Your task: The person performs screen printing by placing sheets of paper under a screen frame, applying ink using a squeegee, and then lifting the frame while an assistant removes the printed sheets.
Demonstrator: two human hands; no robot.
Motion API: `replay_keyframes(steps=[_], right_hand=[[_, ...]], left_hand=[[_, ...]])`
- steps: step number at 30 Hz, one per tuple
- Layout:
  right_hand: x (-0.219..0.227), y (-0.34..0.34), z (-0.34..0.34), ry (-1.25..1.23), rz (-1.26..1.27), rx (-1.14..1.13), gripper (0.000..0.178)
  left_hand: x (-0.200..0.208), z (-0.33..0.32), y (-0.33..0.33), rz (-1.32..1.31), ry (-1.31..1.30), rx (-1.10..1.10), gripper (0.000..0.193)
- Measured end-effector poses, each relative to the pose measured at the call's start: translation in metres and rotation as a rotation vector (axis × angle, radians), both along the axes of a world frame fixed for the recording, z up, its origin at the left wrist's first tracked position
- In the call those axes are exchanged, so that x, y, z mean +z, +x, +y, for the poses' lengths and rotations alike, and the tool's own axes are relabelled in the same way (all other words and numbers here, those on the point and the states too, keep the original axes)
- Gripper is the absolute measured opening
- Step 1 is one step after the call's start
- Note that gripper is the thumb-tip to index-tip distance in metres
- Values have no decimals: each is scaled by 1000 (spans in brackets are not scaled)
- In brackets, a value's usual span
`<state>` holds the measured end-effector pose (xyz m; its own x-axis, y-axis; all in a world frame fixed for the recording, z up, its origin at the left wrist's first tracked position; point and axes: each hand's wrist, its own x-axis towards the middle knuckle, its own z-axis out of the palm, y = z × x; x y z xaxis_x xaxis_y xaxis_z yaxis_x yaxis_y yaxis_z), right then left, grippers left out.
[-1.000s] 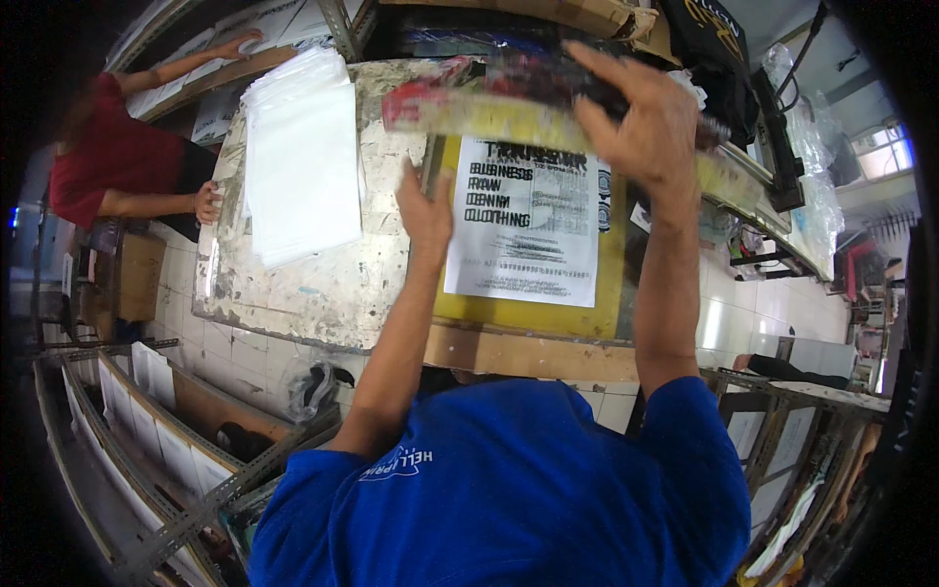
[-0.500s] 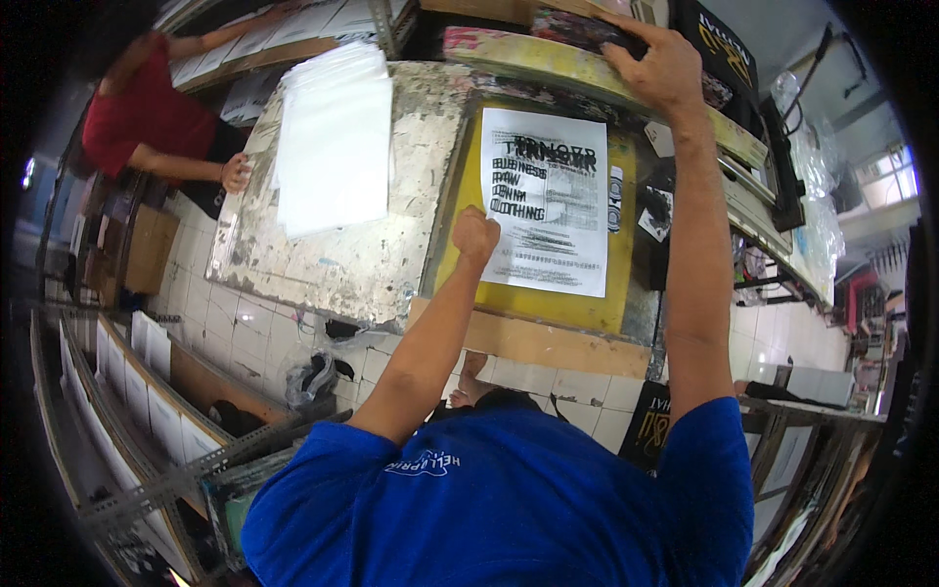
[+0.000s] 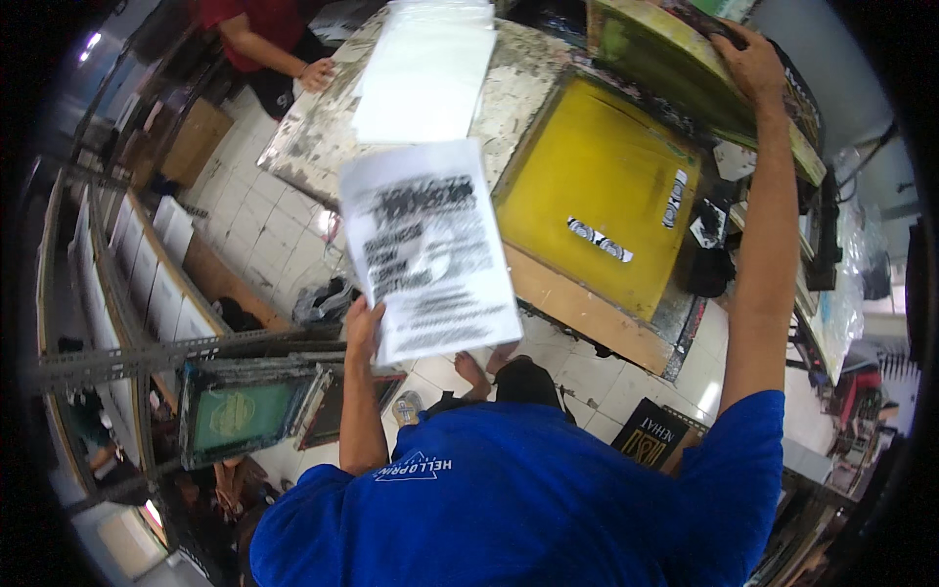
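My left hand (image 3: 364, 328) pinches the lower left edge of a white printed sheet (image 3: 445, 254) and holds it in the air, off the table's near side. Smeared black lettering covers the sheet. At upper right my right hand (image 3: 755, 67) grips the top edge of a tilted, paint-stained screen printing frame (image 3: 675, 83), which stands raised. Below the frame lies a flat yellow board (image 3: 597, 147). Two black-and-white patterned strips rest on it, one strip (image 3: 600, 241) near the middle and another strip (image 3: 675, 199) by the right edge.
A stack of white sheets (image 3: 425, 83) lies on the stained table (image 3: 523, 59). Another person's hand (image 3: 316, 74) touches the table's far left edge. Racks of boards (image 3: 156, 269) stand at left, with a green-meshed screen (image 3: 240, 411) at lower left. A black box (image 3: 653, 435) is on the floor.
My left hand has lifted the printed sheet off the yellow board and carried it left and toward me. My right hand remains on the frame, which now stands higher. The view has shifted.
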<state>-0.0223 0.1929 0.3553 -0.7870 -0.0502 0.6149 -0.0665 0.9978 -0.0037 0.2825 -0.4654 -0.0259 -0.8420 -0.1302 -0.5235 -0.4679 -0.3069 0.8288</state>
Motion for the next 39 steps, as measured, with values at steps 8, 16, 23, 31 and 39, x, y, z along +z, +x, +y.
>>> replay_keyframes(steps=[8, 16, 23, 31, 39], right_hand=[[20, -16, 4, 15, -96, -121, 51], [22, -47, 16, -201, -206, 93, 50], [37, -39, 4, -127, -179, 61, 45], [43, -10, -8, -116, -114, -75, 45], [40, -24, 5, -147, -117, -52, 44]], left_hand=[[-65, -55, 202, -243, -128, 457, 23], [-149, -15, 165, -243, -256, 438, 27], [-156, 20, 41, -157, -335, 430, 49], [52, 176, -154, 677, -766, 345, 52], [310, 454, -172, 2035, -119, -633, 74]])
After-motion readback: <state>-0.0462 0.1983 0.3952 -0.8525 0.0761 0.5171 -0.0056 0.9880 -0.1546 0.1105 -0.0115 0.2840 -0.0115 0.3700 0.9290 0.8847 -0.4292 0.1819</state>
